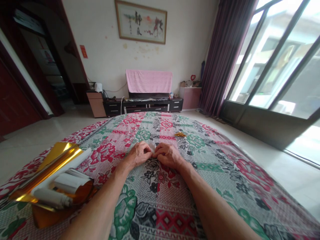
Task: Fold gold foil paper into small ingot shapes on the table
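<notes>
My left hand (140, 154) and my right hand (168, 154) meet over the middle of the cloth-covered table, fingertips nearly touching. Both are closed in a pinch on a small whitish piece of paper (152, 147), which is mostly hidden by the fingers. Just beyond my right hand lies a small folded gold foil piece (180, 134). To the left of my left forearm rests a pile of shiny gold foil sheets (58, 163), partly rolled, some showing a white back.
A flowered red, green and grey tablecloth (205, 186) covers the rounded table. Beyond it stand a low black cabinet (147, 106) and a screen-like shape under a pink cloth (149, 81). A purple curtain (220, 56) and glazed doors are on the right.
</notes>
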